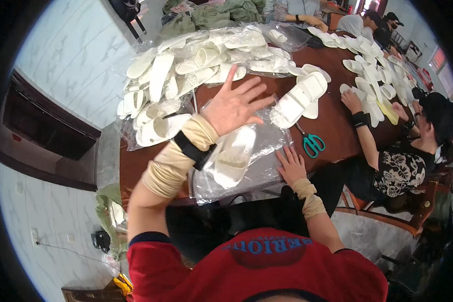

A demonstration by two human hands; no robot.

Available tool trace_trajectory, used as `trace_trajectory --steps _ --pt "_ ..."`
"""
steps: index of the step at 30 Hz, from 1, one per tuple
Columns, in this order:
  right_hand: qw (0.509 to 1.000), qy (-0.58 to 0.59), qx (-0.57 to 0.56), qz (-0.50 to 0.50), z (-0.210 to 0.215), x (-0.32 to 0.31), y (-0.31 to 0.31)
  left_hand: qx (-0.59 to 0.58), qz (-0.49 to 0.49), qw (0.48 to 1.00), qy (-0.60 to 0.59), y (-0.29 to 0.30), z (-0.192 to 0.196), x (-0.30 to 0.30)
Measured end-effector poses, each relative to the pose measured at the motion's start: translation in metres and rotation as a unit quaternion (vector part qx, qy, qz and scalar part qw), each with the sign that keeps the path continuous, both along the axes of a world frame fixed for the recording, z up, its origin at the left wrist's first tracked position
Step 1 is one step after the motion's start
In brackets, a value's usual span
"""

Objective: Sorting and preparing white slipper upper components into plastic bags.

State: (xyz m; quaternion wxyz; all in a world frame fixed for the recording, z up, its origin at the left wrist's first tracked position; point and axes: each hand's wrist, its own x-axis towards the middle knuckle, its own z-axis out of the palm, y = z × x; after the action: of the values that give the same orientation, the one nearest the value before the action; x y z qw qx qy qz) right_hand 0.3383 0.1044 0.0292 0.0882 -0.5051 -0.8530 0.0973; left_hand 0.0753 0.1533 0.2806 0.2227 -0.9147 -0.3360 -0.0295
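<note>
My left hand (236, 106), fingers spread wide and holding nothing, reaches over the table beside the heap of slippers. My right hand (292, 166) lies with fingers apart at the right edge of a clear plastic bag (267, 158). On or inside that bag, partly behind my left wrist, is a white slipper (235, 156); I cannot tell which. Just right of my left fingertips, white slippers (302, 98) lie one over another, with crumpled clear plastic at their near end. Scissors with teal handles (313, 145) rest near my right hand.
A big heap of white slippers in clear bags (201, 63) covers the table's far left. More white slippers (370, 75) are spread along the right side. A co-worker in a black cap (440, 113) reaches over them. Other people sit at the far end. Green sacks (221, 15) stand behind.
</note>
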Motion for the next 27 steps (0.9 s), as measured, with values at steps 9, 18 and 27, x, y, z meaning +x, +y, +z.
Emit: trace_trajectory --steps 9,18,27 --pt "1.000 0.005 -0.009 -0.005 -0.002 -0.004 -0.001 -0.062 0.367 0.815 -0.444 -0.129 -0.214 -0.049" --pt "0.996 -0.018 -0.092 0.014 0.018 0.005 0.005 -0.015 0.448 0.816 -0.365 -0.180 -0.212 -0.026" --pt "0.963 0.208 0.172 -0.018 0.092 -0.025 0.087 0.003 0.440 0.829 -0.345 -0.144 -0.242 -0.036"
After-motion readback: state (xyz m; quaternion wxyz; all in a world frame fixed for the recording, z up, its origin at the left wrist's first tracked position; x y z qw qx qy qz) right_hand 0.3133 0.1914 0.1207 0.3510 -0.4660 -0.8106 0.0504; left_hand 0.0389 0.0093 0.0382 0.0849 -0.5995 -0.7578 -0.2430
